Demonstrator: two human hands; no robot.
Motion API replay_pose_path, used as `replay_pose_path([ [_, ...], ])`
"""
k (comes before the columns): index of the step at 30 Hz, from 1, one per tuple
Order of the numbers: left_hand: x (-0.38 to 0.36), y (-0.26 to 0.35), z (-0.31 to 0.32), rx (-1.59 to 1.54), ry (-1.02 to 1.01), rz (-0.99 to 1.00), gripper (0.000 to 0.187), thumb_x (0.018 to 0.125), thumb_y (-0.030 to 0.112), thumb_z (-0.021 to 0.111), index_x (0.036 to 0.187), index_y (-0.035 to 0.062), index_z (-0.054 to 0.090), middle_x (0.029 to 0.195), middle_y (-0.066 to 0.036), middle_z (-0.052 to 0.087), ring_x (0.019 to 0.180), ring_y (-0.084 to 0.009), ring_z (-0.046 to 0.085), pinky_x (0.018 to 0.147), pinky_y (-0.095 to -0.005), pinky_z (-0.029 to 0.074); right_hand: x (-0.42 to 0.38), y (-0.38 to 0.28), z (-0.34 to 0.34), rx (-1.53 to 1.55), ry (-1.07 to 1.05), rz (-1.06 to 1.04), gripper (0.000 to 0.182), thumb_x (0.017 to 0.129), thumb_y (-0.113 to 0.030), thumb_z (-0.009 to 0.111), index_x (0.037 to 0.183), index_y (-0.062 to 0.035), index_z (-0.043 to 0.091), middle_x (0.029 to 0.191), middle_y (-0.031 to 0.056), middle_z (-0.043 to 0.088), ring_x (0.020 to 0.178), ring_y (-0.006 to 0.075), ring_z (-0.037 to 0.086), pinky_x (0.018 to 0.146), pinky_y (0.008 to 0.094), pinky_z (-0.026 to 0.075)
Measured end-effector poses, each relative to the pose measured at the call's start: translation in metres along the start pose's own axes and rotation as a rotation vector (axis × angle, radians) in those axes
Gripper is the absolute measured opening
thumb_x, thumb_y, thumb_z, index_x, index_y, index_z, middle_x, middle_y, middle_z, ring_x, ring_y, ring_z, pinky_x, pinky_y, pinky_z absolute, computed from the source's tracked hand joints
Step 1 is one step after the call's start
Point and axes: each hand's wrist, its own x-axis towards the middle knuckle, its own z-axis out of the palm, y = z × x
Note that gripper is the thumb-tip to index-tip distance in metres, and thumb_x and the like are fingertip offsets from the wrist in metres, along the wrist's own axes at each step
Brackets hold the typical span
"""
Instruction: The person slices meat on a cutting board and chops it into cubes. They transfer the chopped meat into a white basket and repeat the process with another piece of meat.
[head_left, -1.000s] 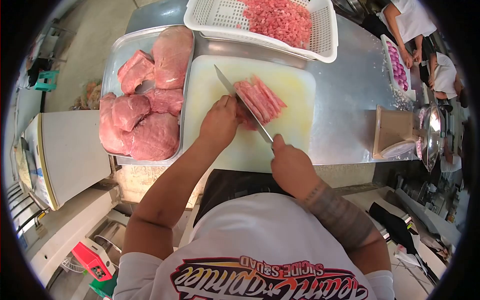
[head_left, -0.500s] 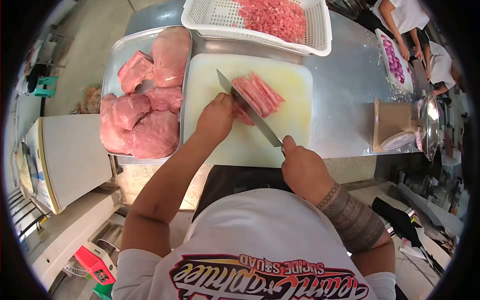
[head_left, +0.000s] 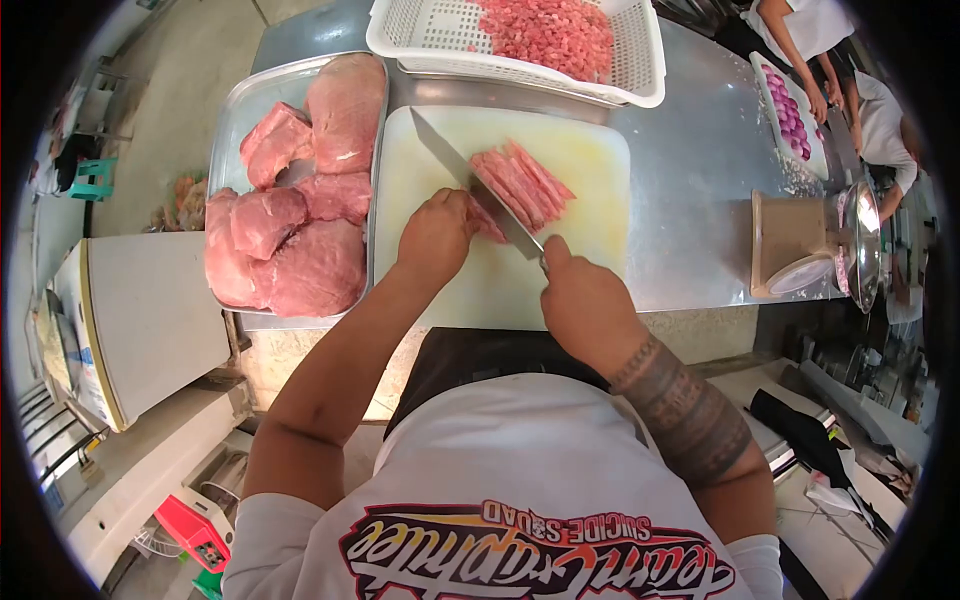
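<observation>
My right hand [head_left: 590, 305] is wrapped round the handle of a long kitchen knife [head_left: 475, 185], whose blade slants up and left over the cutting board [head_left: 420, 290]. With closed fingers, my left hand [head_left: 437, 235] holds a small piece of raw meat [head_left: 487, 221] against the blade's left side. Several cut strips of raw meat [head_left: 525, 183] lie side by side just right of the blade. The handle is mostly hidden inside my right hand.
A metal tray [head_left: 228, 130] with large chunks of raw meat stands left of the board. Behind it is a white perforated basket [head_left: 420, 45] of diced meat. To the right are a scale [head_left: 790, 240] and a tray of purple onions [head_left: 785, 118], where co-workers' hands are busy.
My right hand has moved up and left, pushing the knife forward so its tip reaches farther across the board. My left hand stays on the meat piece.
</observation>
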Motion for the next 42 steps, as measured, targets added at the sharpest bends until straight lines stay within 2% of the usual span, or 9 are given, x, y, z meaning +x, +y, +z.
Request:
replay_pose_path([
  [4,0.003,-0.010,0.007,0.012,-0.007,0.037,0.018,0.086,0.014,0.081,0.096,0.0030,0.072,0.097,-0.017,0.071,0.093,-0.0399,0.070,0.082,-0.0493,0.056,-0.013,0.001,-0.007,-0.046,-0.084,0.039,0.028,0.093,-0.007,0.058,0.119,0.0002,0.053,0.084,0.0204,0.071,0.081,0.0418,0.073,0.070,0.0527,0.058],
  [11,0.003,-0.008,0.001,-0.021,-0.057,0.052,0.017,0.086,0.015,0.081,0.096,0.0028,0.073,0.099,-0.017,0.072,0.095,-0.0393,0.070,0.084,-0.0486,0.056,0.047,0.003,0.060,0.119,0.124,-0.009,0.027,0.092,-0.009,0.058,0.117,0.0007,0.053,0.087,0.0238,0.072,0.083,0.0442,0.072,0.074,0.0551,0.057],
  [17,0.012,-0.018,-0.006,0.062,-0.155,0.092,0.037,0.085,0.021,0.084,0.114,0.0030,0.069,0.114,-0.020,0.068,0.107,-0.0405,0.066,0.090,-0.0487,0.054,-0.006,0.004,0.022,0.246,0.203,0.076,0.030,0.091,-0.008,0.061,0.119,0.0010,0.051,0.085,0.0249,0.071,0.084,0.0475,0.071,0.075,0.0580,0.056],
  [20,0.020,-0.021,-0.027,0.186,-0.208,0.340,0.071,0.082,0.036,0.086,0.139,0.0040,0.059,0.143,-0.024,0.056,0.133,-0.0440,0.054,0.108,-0.0532,0.047,-0.056,0.026,0.005,0.335,0.272,0.219,0.028,0.091,-0.004,0.063,0.116,0.0016,0.051,0.083,0.0244,0.070,0.081,0.0484,0.070,0.072,0.0578,0.055],
  [23,0.053,-0.025,-0.034,0.351,-0.192,0.938,0.096,0.081,0.054,0.083,0.155,0.0045,0.046,0.164,-0.024,0.037,0.152,-0.0449,0.034,0.124,-0.0592,0.031,-0.086,0.054,0.015,0.410,0.290,0.385,0.027,0.091,-0.004,0.063,0.115,0.0022,0.053,0.082,0.0242,0.070,0.079,0.0476,0.070,0.069,0.0567,0.055],
  [26,0.097,-0.007,-0.022,0.425,-0.347,1.184,0.107,0.078,0.065,0.080,0.158,0.0037,0.043,0.170,-0.023,0.031,0.158,-0.0418,0.027,0.129,-0.0606,0.021,-0.098,0.073,0.052,0.328,0.348,0.470,0.027,0.091,-0.004,0.063,0.115,0.0029,0.054,0.082,0.0247,0.070,0.076,0.0479,0.070,0.067,0.0555,0.056],
  [29,0.135,-0.004,0.004,0.367,-0.572,1.242,0.108,0.072,0.063,0.084,0.154,0.0030,0.048,0.164,-0.022,0.040,0.153,-0.0415,0.036,0.125,-0.0580,0.029,-0.098,0.081,0.084,0.329,0.360,0.512,0.032,0.091,-0.004,0.062,0.121,0.0040,0.054,0.085,0.0259,0.071,0.079,0.0489,0.070,0.071,0.0564,0.057],
  [35,0.106,-0.002,0.019,0.262,-0.340,0.987,0.111,0.069,0.058,0.088,0.155,0.0009,0.046,0.148,-0.017,0.054,0.131,-0.0351,0.051,0.111,-0.0513,0.039,-0.095,0.071,0.078,0.456,0.388,0.527,0.042,0.092,-0.006,0.062,0.132,0.0027,0.054,0.091,0.0282,0.071,0.088,0.0485,0.071,0.079,0.0577,0.057],
  [42,-0.013,0.040,0.050,0.395,0.031,0.163,0.113,0.067,0.056,0.090,0.155,0.0022,0.043,0.142,-0.019,0.055,0.125,-0.0391,0.054,0.104,-0.0542,0.043,-0.074,0.102,0.051,0.275,0.269,0.333,0.033,0.094,-0.008,0.060,0.125,0.0010,0.056,0.091,0.0272,0.072,0.087,0.0467,0.072,0.076,0.0559,0.057],
])
